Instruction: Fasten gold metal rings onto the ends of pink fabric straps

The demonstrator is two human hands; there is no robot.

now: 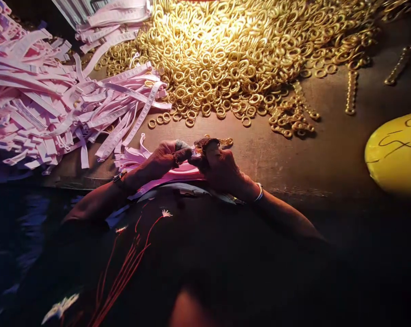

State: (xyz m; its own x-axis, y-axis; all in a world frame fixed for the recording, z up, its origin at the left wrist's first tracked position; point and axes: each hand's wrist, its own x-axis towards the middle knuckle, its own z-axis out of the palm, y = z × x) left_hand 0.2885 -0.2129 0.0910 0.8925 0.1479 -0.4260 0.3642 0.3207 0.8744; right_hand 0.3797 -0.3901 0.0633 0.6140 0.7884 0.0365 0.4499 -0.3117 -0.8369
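Observation:
My left hand (159,159) is closed in a pinch, with coverings on its fingertips. It grips the end of a pink strap (193,151) that shows between the two hands. My right hand (224,170), also with covered fingers, is closed right against the left fingertips. A small golden glint shows at its fingers, but what it holds is mostly hidden. Under both hands lies a bundle of pink straps (132,159) at the table's near edge. Just behind the right fingers is a short row of gold rings (226,142).
A large heap of gold rings (219,59) covers the back of the table (294,163). Many pink straps (38,100) are piled at the left. Joined gold ring strips (351,93) lie at the right, near a yellow rounded object (396,152) with black marks.

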